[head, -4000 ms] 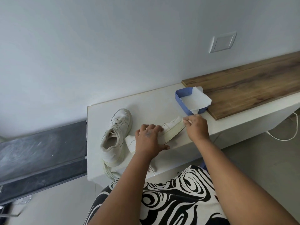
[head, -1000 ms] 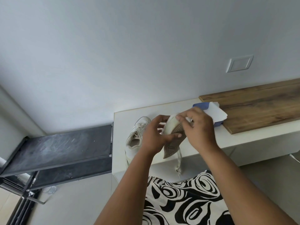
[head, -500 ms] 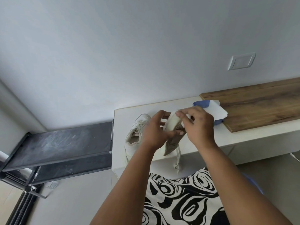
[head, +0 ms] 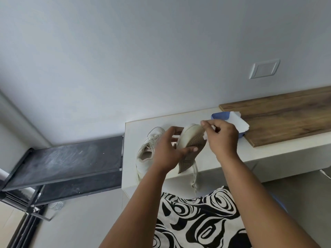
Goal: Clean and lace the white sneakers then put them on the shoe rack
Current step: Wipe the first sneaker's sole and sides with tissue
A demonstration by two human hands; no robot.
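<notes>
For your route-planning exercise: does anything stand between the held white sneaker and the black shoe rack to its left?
Only the second white sneaker, lying on the white counter left of the held white sneaker, sits partly along that path. The black shoe rack shows nothing on its top shelf. The left hand grips the held sneaker.

Held sneaker: upper hidden, sole facing camera | wipe: mostly covered by right hand | shoe rack: cut off left

soft even daylight, wide-angle edge distortion
</notes>
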